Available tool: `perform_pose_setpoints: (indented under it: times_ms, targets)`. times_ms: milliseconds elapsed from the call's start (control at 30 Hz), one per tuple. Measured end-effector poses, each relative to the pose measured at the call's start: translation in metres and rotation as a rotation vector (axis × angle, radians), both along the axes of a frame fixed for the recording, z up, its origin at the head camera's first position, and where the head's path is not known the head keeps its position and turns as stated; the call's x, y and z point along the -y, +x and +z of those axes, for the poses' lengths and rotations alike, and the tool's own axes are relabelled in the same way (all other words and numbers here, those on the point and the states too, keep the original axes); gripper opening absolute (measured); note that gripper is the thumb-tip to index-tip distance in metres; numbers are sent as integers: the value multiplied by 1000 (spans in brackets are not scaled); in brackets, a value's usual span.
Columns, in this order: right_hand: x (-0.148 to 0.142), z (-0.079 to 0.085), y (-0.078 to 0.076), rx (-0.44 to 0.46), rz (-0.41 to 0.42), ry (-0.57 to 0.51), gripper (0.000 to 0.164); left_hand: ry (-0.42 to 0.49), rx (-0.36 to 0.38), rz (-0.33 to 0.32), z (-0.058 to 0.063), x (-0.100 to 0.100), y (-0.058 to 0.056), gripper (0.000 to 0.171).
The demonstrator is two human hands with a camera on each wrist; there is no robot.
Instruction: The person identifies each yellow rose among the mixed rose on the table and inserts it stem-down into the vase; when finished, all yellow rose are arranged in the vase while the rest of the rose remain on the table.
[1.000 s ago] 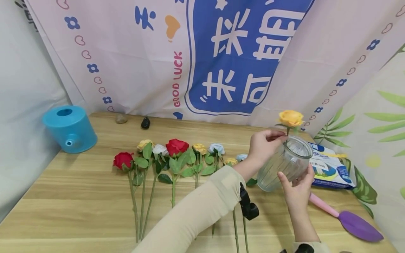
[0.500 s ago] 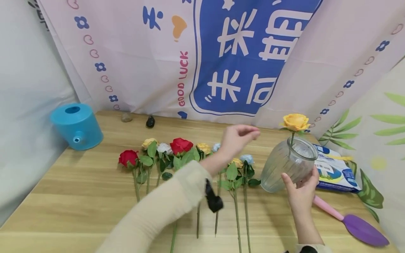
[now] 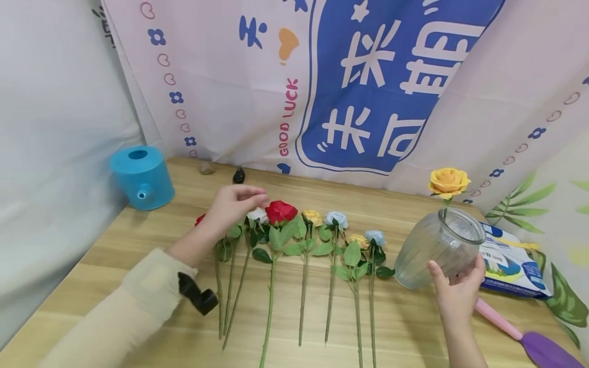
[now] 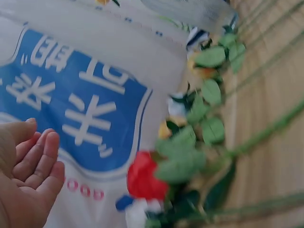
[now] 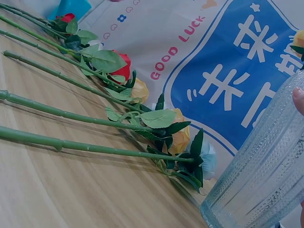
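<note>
On the right of the head view, my right hand (image 3: 460, 294) grips a ribbed glass vase (image 3: 425, 250), thumb on its near side. The vase tilts, its mouth toward the upper right. One yellow rose (image 3: 448, 183) stands in it, bloom above the rim. My left hand (image 3: 234, 207) hovers over the row of roses at the left, holding nothing, its fingers loosely bent in the left wrist view. Close to it are a red rose (image 3: 280, 212) and a white rose (image 3: 257, 215). Another red rose (image 3: 199, 220) is mostly hidden behind the left wrist.
Yellow roses (image 3: 313, 217) and light blue roses (image 3: 337, 220) lie along the table (image 3: 184, 332), stems toward me. A blue watering can (image 3: 142, 179) stands at the back left, near two stones. A printed packet (image 3: 515, 266) and a purple spatula-like tool (image 3: 547, 350) lie right of the vase.
My left hand has let go of the yellow rose in the vase and moved left across the table to the roses there. My right hand keeps holding the vase. The head view has shifted left.
</note>
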State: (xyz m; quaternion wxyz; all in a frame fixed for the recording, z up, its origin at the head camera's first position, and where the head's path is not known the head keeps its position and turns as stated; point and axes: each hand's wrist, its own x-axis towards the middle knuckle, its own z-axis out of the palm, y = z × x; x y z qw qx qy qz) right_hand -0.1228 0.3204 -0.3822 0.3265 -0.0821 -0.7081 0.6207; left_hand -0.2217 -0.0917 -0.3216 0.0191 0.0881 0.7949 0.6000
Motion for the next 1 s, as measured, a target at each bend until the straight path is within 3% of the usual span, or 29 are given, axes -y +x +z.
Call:
perform_pose_setpoints:
  times_ms: [200, 400, 533, 767, 1000]
  targets:
    - [-1, -3, 2, -36, -6, -42, 83, -60, 166, -5, -35, 44, 13, 38]
    - [-1, -2, 1, -55, 3, -50, 82, -201, 264, -39, -63, 60, 22, 30]
    - [1, -1, 1, -53, 15, -49, 82, -306, 260, -14, -73, 57, 23, 25]
    - [2, 0, 1, -65, 20, -45, 81, -524, 156, 10, -77, 43, 24, 19]
    - [3, 1, 2, -79, 25, -42, 80, -536, 154, 32, -78, 38, 23, 17]
